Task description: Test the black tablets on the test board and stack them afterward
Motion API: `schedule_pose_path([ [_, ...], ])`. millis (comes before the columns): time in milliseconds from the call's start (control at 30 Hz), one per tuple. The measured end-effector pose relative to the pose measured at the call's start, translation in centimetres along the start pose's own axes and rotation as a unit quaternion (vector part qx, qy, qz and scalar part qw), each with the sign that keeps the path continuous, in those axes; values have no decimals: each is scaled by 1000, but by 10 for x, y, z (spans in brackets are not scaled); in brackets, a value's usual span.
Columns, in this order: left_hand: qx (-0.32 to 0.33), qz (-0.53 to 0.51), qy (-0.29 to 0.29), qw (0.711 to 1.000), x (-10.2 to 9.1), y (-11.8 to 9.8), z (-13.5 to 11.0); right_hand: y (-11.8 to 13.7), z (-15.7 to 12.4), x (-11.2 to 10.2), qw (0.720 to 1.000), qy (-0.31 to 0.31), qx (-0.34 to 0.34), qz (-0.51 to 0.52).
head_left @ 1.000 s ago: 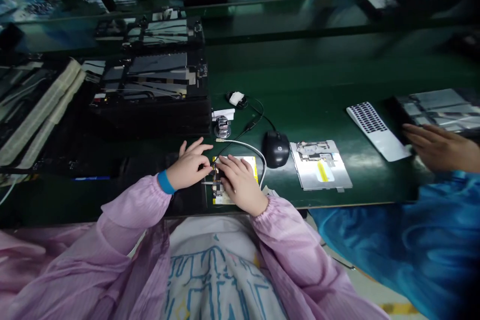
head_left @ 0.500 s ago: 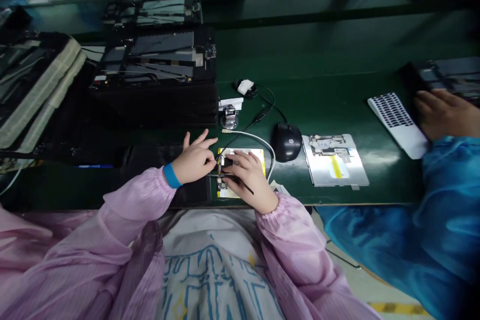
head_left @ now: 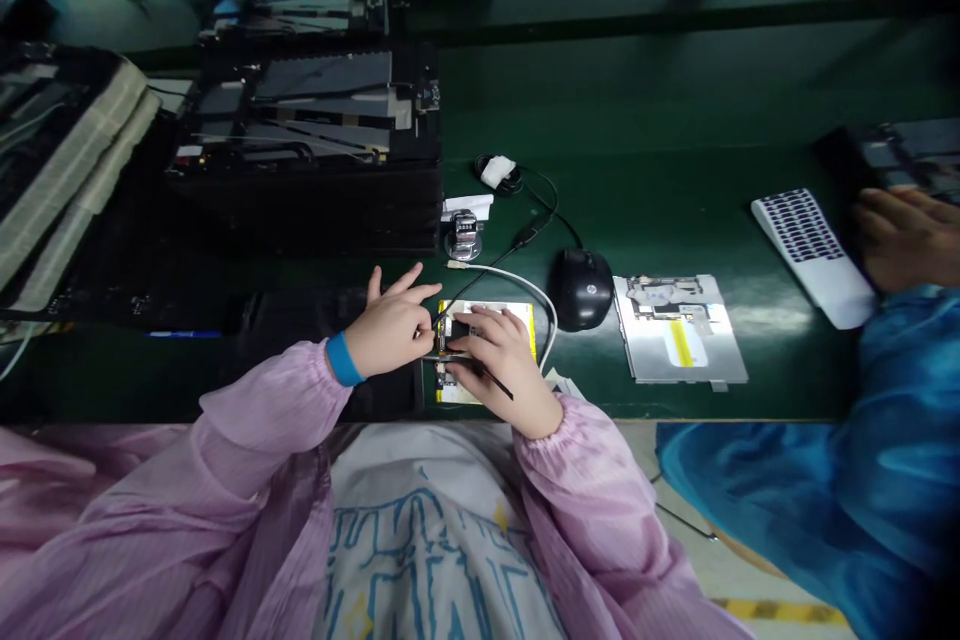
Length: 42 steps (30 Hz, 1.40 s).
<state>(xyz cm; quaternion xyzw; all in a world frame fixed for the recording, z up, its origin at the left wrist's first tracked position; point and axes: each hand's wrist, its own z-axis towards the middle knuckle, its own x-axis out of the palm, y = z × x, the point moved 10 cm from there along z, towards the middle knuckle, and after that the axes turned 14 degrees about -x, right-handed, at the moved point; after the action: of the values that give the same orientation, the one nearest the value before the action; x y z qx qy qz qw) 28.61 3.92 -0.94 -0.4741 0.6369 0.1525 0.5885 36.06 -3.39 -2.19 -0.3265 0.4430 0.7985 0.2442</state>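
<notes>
My left hand (head_left: 386, 325), with a blue band at the wrist, has its thumb and index finger pinched at the left edge of a flat white-and-yellow part with a small circuit board (head_left: 441, 375). Its other fingers are spread; what the pinch holds is hidden. Over that same part lies my right hand (head_left: 499, 355), fingers bent, with a thin dark tool (head_left: 499, 384) passing under them. The tool's slim end points left toward the pinch. A thin black cable (head_left: 480, 277) runs down close to my left fingertips. The part's middle is covered by my right hand.
Black device panels (head_left: 322, 110) are stacked at the back left. A black mouse (head_left: 581, 290), a white cable (head_left: 541, 295) and a small metal counter (head_left: 463, 235) surround the part. Right of these lie a silver plate (head_left: 686, 355), a white keypad-like piece (head_left: 817, 255) and a co-worker's hand (head_left: 911, 240).
The view has shifted slightly, so things on the bench appear a little lower and farther right. My hands keep nearly the same pose over the part.
</notes>
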Motion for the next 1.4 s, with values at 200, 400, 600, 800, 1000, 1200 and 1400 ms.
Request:
schedule_pose_path([
  [200, -5, -13, 9, 1000, -1, 1, 0, 1, 0, 0, 1000, 3, 3, 4],
  [400, -2, -5, 5, 1000, 0, 1, 0, 1, 0, -1, 1000, 1, 2, 3],
  [600, -7, -18, 3, 1000, 0, 2, 0, 1, 1, -1, 1000, 1, 3, 5],
  [800, 9, -13, 4, 1000, -2, 0, -1, 1, 2, -2, 1000, -5, 1, 2],
  [1000, 23, 16, -2, 1000, -1, -4, -3, 1, 2, -3, 1000, -9, -1, 2],
  [1200, 14, 30, -26, 999, 1, -9, -6, 2, 2, -2, 1000, -4, -2, 2],
  [1400, 4, 42, -31, 999, 3, -10, -7, 3, 2, -3, 1000, -8, -6, -7],
])
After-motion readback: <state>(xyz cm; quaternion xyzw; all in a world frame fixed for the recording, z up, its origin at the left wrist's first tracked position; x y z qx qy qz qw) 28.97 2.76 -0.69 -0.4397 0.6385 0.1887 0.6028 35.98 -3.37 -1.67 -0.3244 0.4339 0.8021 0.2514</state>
